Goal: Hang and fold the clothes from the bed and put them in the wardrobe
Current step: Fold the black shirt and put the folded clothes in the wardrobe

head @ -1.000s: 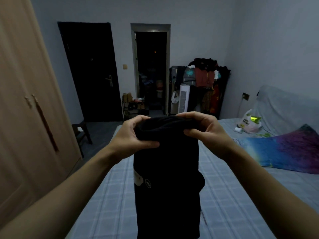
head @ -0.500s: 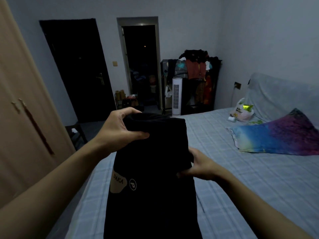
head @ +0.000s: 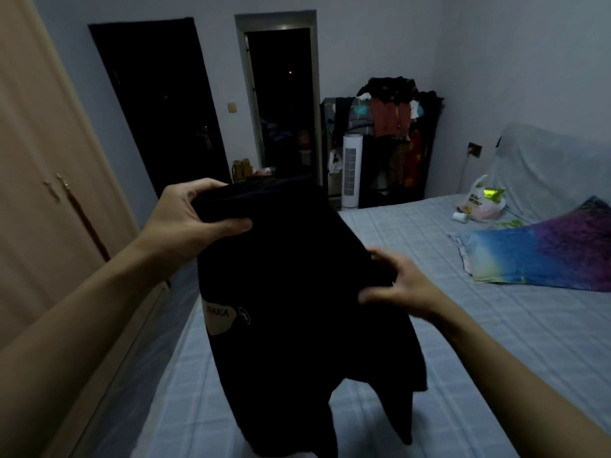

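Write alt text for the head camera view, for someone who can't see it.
A person holds up a black garment over a bed: the left hand pinches its top edge, while the right hand holds its right side. A multicoloured pillow and a plastic bag lie on the bed, with a closed wardrobe to the left.
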